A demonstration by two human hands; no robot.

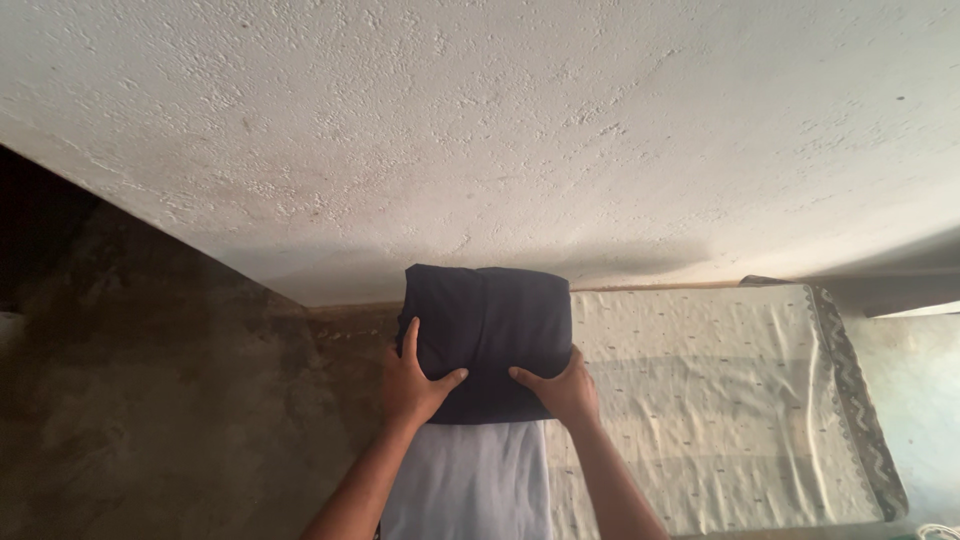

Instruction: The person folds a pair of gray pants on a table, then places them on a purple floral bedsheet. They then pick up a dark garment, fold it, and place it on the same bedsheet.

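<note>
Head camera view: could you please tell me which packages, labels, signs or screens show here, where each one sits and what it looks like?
None in view: only a folded dark cloth held by the left hand and right hand, a pale cloth below, and a cream patterned sheet.

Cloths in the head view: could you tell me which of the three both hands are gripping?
The dark navy folded cloth, clasped by the left hand and right hand. The pale grey cloth lies below it; the cream patterned cloth spreads alongside.
</note>
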